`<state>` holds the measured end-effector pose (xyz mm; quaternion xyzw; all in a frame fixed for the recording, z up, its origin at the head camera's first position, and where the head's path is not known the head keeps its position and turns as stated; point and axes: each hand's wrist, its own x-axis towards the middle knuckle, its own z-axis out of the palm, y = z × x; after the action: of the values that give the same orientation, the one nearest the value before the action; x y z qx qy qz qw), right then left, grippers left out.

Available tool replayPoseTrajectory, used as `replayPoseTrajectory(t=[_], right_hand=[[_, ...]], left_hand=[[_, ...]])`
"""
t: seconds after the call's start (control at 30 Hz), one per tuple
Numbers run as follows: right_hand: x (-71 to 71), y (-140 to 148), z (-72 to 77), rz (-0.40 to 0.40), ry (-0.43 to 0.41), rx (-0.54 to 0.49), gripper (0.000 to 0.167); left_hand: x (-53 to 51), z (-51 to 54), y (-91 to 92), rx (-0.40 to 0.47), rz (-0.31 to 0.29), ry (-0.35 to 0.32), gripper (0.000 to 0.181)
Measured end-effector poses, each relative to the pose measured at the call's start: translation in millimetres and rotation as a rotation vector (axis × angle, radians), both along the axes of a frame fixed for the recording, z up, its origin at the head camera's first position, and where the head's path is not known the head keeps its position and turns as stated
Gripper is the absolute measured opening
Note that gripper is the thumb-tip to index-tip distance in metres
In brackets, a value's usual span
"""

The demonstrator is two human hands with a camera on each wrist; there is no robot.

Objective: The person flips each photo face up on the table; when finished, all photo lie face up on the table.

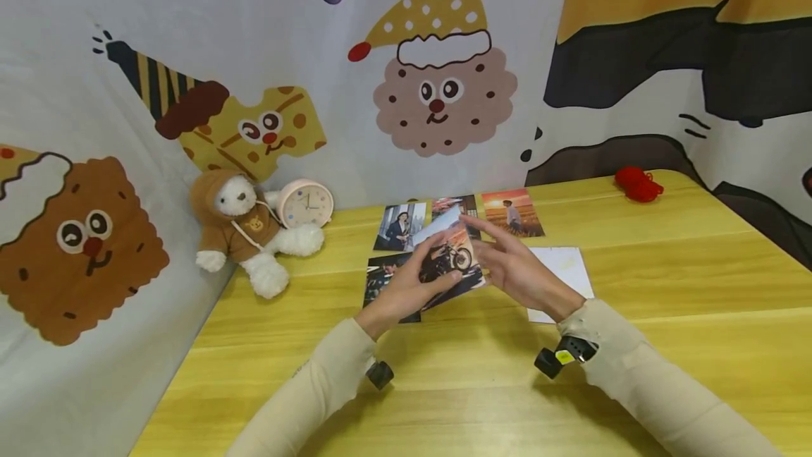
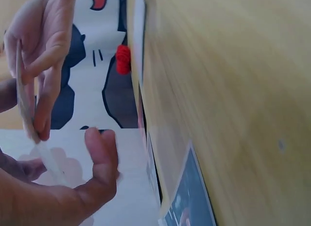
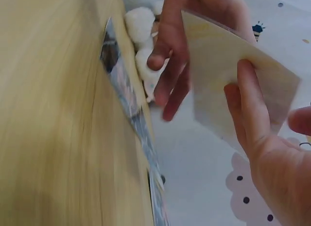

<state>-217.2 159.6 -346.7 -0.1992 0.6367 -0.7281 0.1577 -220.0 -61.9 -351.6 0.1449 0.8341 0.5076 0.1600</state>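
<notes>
The photo with the motorcycle is held up off the worktop, directly between the two hands, tilted so that its printed face turns up toward the person and its pale back faces the right palm. The left hand overlaps more of it: its thumb lies across the face near the lower edge while the fingers bend round the left side, so it appears to carry the photo, though a few of its fingertips hang free of the sheet in the left wrist view. The right hand is looser, its fingers spread and fairly straight, two of them resting against the back; whether its thumb also presses on the photo cannot be told. The longer edge seems to run away from the person, leaning a little left at its far end. Beneath and around it are the flat pictures: the dark picture lies just to the left, partly under the left hand, and a row of three lies beyond, made up of the suited figure picture, the pinkish picture and the sunset picture. A white card lies to the right, partly covered by the right hand and wrist, so the right hand is the nearer to it.
</notes>
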Motion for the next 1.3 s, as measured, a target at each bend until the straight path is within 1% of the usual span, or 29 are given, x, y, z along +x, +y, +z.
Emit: replayPoseTrajectory(t=[0.07,0.2,0.27,0.33,0.43,0.57,0.67,0.73,0.83,0.9,0.97,1.07,1.17,1.23,1.3], right_hand=[[-0.8,3.1,-2.2,-0.004,0.011,0.065,0.062],[-3.5,10.5,-7.4,-0.019,0.046,0.25,0.066],[-4.5,14.1,-10.4,-0.031,0.062,0.335,0.069],[-5.7,17.2,-13.9,-0.042,0.072,0.389,0.071],[-6.9,19.6,-18.1,-0.054,0.073,0.425,0.071],[-8.3,18.8,-20.2,-0.067,0.077,0.421,0.07],[-9.6,17.9,-20.5,-0.078,0.083,0.425,0.07],[-11.0,18.2,-21.1,-0.088,0.087,0.448,0.069],[-14.0,19.1,-23.1,-0.098,0.087,0.493,0.069],[-16.3,19.4,-24.8,-0.092,0.072,0.53,0.068],[-18.7,18.8,-26.3,-0.078,0.052,0.568,0.068],[-21.5,16.1,-26.9,-0.054,0.047,0.649,0.068],[-23.7,12.0,-25.8,-0.054,0.075,0.748,0.066],[-25.4,9.5,-25.2,-0.056,0.099,0.824,0.064],[-27.0,7.3,-24.9,-0.055,0.124,0.901,0.062]], left_hand=[[-0.1,-1.6,-0.4,-0.05,0.004,0.027,0.078],[-0.9,-4.3,-3.2,-0.148,-0.002,0.09,0.081],[-1.7,-6.2,-5.6,-0.18,-0.002,0.116,0.079],[-2.6,-8.0,-8.2,-0.201,0.0,0.138,0.075],[-4.3,-10.3,-12.1,-0.206,-0.003,0.15,0.071],[-7.7,-12.6,-16.5,-0.175,0.01,0.151,0.068],[-10.1,-13.7,-19.0,-0.138,0.032,0.132,0.065],[-11.2,-14.2,-20.2,-0.117,0.04,0.115,0.064],[-12.0,-15.8,-21.3,-0.117,0.026,0.086,0.062],[-12.3,-16.8,-21.0,-0.142,0.005,0.071,0.06],[-12.4,-17.9,-19.9,-0.194,-0.024,0.066,0.06],[-13.3,-18.2,-15.4,-0.308,-0.061,0.085,0.062],[-15.0,-18.0,-9.0,-0.45,-0.088,0.13,0.063],[-17.8,-17.7,-3.8,-0.555,-0.114,0.181,0.063],[-20.4,-16.4,1.2,-0.637,-0.144,0.222,0.063]])
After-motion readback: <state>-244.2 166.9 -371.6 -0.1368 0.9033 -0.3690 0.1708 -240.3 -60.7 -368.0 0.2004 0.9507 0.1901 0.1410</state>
